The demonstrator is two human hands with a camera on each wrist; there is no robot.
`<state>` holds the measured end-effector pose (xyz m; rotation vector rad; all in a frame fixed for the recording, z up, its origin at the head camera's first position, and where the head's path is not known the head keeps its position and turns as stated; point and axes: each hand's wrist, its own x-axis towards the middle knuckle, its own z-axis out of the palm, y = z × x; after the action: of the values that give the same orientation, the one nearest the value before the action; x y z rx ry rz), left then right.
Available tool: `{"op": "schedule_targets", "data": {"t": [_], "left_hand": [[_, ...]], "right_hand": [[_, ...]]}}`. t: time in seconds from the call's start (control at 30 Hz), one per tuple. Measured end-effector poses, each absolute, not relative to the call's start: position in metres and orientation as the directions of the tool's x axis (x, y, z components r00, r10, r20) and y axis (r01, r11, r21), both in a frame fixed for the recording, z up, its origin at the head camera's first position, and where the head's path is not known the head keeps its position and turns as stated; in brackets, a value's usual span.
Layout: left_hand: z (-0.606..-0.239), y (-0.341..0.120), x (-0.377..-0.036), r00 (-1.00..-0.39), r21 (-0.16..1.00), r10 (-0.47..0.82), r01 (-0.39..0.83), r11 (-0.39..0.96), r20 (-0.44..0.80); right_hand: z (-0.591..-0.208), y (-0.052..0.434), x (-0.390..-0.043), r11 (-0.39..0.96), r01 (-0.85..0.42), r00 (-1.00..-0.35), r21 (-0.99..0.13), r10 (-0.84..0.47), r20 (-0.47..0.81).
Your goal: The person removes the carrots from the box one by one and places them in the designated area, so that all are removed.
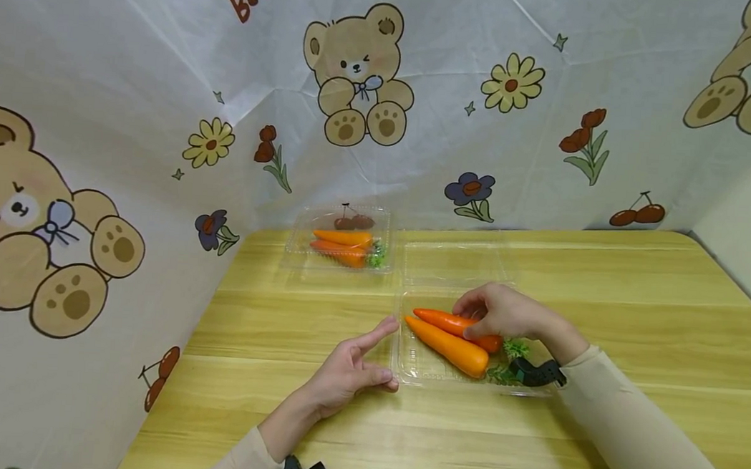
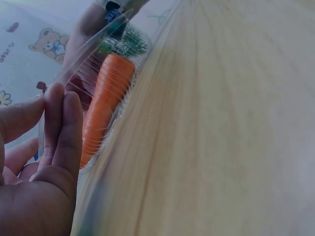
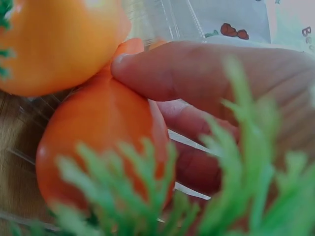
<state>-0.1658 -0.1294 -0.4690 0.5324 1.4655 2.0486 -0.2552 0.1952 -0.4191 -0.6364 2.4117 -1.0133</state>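
An open clear plastic box [image 1: 405, 377] lies mid-table with two toy carrots in it. My right hand [image 1: 498, 311] reaches in from the right, its fingers and thumb curled round the darker orange carrot [image 1: 440, 319] [image 3: 98, 137]. The paler carrot [image 1: 451, 347] [image 2: 106, 98] [image 3: 59, 39] lies beside it, touching it. The carrots' green tops [image 1: 510, 349] [image 3: 147, 196] point right. My left hand [image 1: 356, 366] holds nothing and rests on the table, its straight fingers [image 2: 64, 128] against the box's left wall [image 2: 93, 46].
The box's clear lid [image 1: 457, 265] lies flat behind it. A second clear box [image 1: 342, 245], closed, with two carrots inside, stands at the back left. A bear-print cloth [image 1: 129, 140] walls off the back and the left. Bare wooden table [image 1: 655, 309] stretches to the right.
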Motion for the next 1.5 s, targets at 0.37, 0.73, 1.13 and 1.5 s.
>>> {"op": "schedule_targets", "data": {"t": [0.37,0.73,1.13,1.5], "left_hand": [[-0.47,-0.129,-0.165,-0.764,0.948,0.645,-0.21,-0.239,-0.007],[-0.47,-0.13,-0.166,-0.767,0.949,0.642,-0.206,-0.238,-0.006],[-0.47,-0.13,-0.165,-0.765,0.949,0.644,-0.202,-0.242,0.002],[-0.471,-0.13,-0.166,-0.763,0.948,0.647,-0.207,-0.244,0.0]], "right_hand": [[-0.415,0.199,-0.254,0.578,-0.172,-0.798,-0.798,-0.557,-0.231],[-0.41,0.201,-0.252,0.528,-0.158,-0.808,-0.834,-0.555,-0.198],[-0.401,0.205,-0.248,0.507,-0.108,-0.868,-0.855,-0.467,-0.168],[-0.39,0.211,-0.239,0.475,0.009,-0.919,-0.88,-0.343,-0.194]]}}
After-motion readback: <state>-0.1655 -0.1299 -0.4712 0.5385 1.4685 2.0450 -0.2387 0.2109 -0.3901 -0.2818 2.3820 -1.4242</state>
